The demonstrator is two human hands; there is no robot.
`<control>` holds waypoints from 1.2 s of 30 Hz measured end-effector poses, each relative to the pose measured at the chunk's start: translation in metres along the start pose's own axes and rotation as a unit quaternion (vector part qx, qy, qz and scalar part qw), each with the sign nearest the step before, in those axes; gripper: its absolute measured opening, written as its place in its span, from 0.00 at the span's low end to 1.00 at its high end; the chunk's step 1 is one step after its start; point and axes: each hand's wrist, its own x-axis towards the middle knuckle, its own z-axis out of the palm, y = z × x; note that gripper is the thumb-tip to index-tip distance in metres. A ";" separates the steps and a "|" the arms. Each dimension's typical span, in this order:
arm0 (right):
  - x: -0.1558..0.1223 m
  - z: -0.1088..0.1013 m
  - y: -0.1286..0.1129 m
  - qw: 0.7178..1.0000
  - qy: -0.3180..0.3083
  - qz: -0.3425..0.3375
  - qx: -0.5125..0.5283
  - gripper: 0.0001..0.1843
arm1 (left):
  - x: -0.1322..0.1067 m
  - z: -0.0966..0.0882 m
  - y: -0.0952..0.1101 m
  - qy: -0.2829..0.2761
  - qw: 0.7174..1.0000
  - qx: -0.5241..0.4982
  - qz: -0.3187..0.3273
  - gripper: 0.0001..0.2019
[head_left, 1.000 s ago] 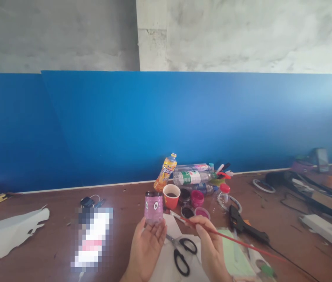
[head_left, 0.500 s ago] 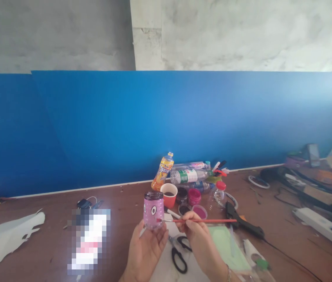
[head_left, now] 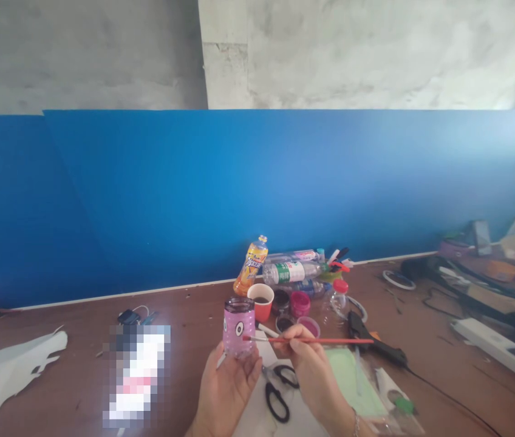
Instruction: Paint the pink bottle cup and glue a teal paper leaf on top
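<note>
Holding a red paintbrush (head_left: 330, 340) to a pink cup (head_left: 233, 340).
Supporting the cup from below on the half-open left hand (head_left: 228, 385), with fingers curling by its base; pinching the paintbrush between thumb and fingers of the right hand (head_left: 307, 364), resting the tip on the cup's side, just beside a cartoon eye (head_left: 239, 328), in front of a red paper cup (head_left: 264, 312).

left hand (head_left: 229, 385) holding pink cup (head_left: 232, 341) (dark-rimmed), right hand (head_left: 310, 367) holding red paintbrush (head_left: 344, 340), scissors (head_left: 277, 405) between
</note>
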 end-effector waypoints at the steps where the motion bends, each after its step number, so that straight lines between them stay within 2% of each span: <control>1: 0.000 -0.001 0.002 1.000 0.002 -0.002 -0.007 0.04 | 0.000 0.000 0.000 0.001 1.000 0.001 0.001 0.14; 10: 0.000 -0.002 0.001 1.000 0.006 0.011 0.013 0.04 | -0.002 -0.001 0.003 -0.010 1.000 -0.004 -0.015 0.15; 19: 0.000 0.001 -0.006 0.996 -0.032 0.031 0.077 0.05 | -0.006 -0.004 0.006 -0.110 0.989 -0.011 -0.094 0.18; 27: 0.004 0.002 -0.010 0.992 -0.042 0.056 0.100 0.04 | -0.011 -0.004 0.009 -0.155 0.981 0.001 -0.120 0.18; 29: 0.006 0.002 -0.011 0.994 -0.025 0.054 0.093 0.04 | -0.012 -0.005 0.010 -0.166 0.979 0.004 -0.118 0.18; 33: 0.009 0.000 -0.012 0.996 0.067 0.025 0.044 0.03 | -0.012 -0.011 0.011 -0.163 0.982 0.002 -0.097 0.17; 36: 0.008 0.000 -0.012 0.996 0.075 0.002 0.047 0.04 | -0.007 -0.015 0.012 -0.132 0.989 -0.003 -0.071 0.17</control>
